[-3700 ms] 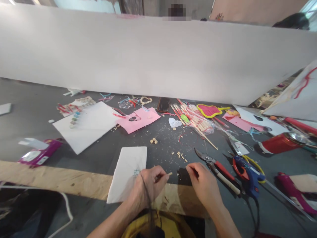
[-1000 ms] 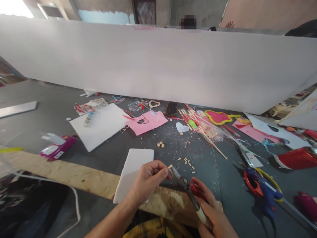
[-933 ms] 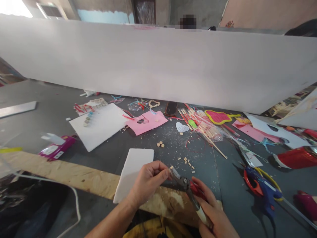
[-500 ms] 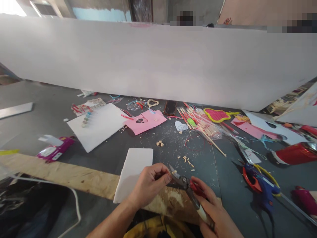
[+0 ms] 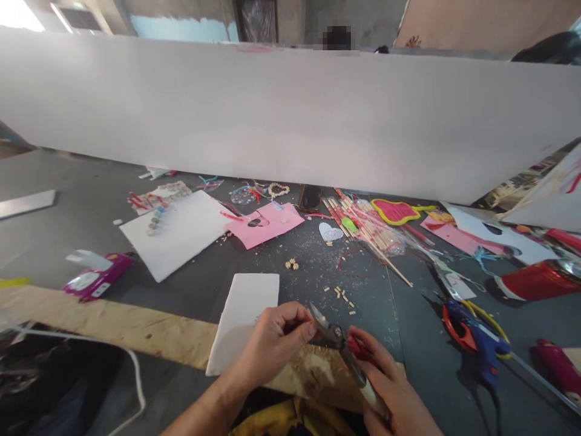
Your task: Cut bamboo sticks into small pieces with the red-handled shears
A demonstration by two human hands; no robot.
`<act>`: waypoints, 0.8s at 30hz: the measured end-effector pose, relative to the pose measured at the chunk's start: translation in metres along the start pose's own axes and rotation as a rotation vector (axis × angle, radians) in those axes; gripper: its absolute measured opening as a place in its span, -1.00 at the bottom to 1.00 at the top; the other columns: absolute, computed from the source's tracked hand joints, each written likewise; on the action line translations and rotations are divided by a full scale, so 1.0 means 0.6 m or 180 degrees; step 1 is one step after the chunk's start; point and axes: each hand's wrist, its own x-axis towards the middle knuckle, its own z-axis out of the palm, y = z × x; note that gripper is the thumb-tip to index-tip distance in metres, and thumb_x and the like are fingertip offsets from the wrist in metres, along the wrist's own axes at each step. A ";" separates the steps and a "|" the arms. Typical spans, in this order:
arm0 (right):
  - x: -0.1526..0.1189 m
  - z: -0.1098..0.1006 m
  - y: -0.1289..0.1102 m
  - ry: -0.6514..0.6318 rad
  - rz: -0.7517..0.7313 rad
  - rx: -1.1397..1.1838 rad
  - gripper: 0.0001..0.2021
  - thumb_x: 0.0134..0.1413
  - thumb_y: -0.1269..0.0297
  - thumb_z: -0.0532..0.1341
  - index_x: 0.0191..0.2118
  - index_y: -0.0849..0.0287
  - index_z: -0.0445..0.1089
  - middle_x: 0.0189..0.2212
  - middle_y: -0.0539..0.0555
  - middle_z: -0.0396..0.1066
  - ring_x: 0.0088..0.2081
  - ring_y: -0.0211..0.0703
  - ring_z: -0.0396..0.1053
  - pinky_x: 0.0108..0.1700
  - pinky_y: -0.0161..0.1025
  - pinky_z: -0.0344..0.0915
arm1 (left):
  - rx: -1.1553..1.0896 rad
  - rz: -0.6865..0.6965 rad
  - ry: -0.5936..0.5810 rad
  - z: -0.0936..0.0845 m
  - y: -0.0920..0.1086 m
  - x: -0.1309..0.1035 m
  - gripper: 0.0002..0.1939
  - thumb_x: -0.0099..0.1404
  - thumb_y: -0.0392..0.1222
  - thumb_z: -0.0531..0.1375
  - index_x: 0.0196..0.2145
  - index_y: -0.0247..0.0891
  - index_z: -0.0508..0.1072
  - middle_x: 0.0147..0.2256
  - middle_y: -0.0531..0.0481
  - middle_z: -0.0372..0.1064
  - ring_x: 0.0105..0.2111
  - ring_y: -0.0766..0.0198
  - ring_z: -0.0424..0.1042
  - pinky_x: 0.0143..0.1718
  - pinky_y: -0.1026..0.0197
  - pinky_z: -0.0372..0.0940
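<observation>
At the near edge of the dark table (image 5: 181, 309), a short wooden stick (image 5: 320, 317) is pinched between the thumb and forefinger of the left hand (image 5: 281, 333), mostly hidden by the fingers. Its pale end is set at the parted blades of the pruning shears (image 5: 339, 336), whose red and white handles are gripped by the closed fingers of the right hand (image 5: 385, 378); how widely they are spread cannot be told exactly. The white foam sheet (image 5: 244, 306) is partly covered by the left hand. Cut stick pieces (image 5: 344, 297) are scattered beyond the shears, and a small bead cluster (image 5: 292, 264) is placed to their left. Farther back, red-and-white chopsticks (image 5: 336, 213) are spread near a phone (image 5: 311, 197). On the right, a blue glue gun (image 5: 481, 348) is laid near a red can (image 5: 535, 280).
</observation>
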 end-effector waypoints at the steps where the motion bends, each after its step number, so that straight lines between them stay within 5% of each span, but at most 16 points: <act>1: -0.001 0.004 0.004 0.0007 0.0002 -0.0022 -0.43 -0.21 0.49 0.06 0.06 0.19 0.28 0.18 0.26 0.08 0.16 0.06 0.11 0.05 -0.05 0.24 | 0.0017 0.0006 -0.0014 0.000 0.001 0.000 -0.76 0.20 -0.10 0.12 -0.50 -0.33 0.36 -0.56 0.05 0.25 -0.54 0.39 0.15 -0.52 0.36 0.02; 4: -0.009 0.018 0.018 0.0209 0.0148 -0.0061 -0.47 -0.19 0.44 0.08 0.04 0.20 0.25 0.19 0.26 0.08 0.12 0.05 0.18 -0.02 -0.09 0.30 | 0.0156 0.0059 0.0012 0.000 0.004 -0.001 -0.76 0.21 -0.12 0.10 -0.53 -0.32 0.33 -0.59 0.08 0.17 -0.55 0.40 0.10 -0.54 0.36 0.00; 9: -0.016 0.023 0.022 0.0371 0.0250 -0.0317 -0.32 -0.02 0.30 0.10 0.24 0.25 -0.10 0.08 0.31 0.23 0.02 0.02 0.30 -0.04 -0.05 0.30 | 0.0679 0.0148 0.0057 0.000 0.014 -0.009 -0.78 0.20 -0.17 0.10 -0.55 -0.32 0.34 -0.62 0.12 0.08 -0.58 0.42 0.02 -0.57 0.37 -0.05; 13: -0.010 0.010 0.008 0.0372 0.0017 -0.0624 -0.38 0.01 0.20 0.16 0.20 0.23 0.03 -0.04 0.27 0.37 -0.06 0.05 0.36 -0.10 -0.07 0.34 | 0.0902 0.0215 -0.0029 0.001 0.025 -0.015 -0.80 0.19 -0.21 0.10 -0.52 -0.32 0.41 -0.63 0.11 0.13 -0.59 0.42 0.05 -0.58 0.37 -0.04; 24: -0.010 0.021 0.015 0.0315 -0.0263 -0.0722 -0.40 0.05 0.38 0.05 0.22 0.25 -0.13 -0.13 0.26 0.40 -0.14 -0.08 0.41 -0.16 -0.22 0.38 | 0.0937 0.0073 0.0072 0.008 0.028 -0.016 -0.80 0.15 -0.25 0.09 -0.58 -0.31 0.40 -0.65 0.12 0.10 -0.61 0.42 0.03 -0.60 0.37 -0.06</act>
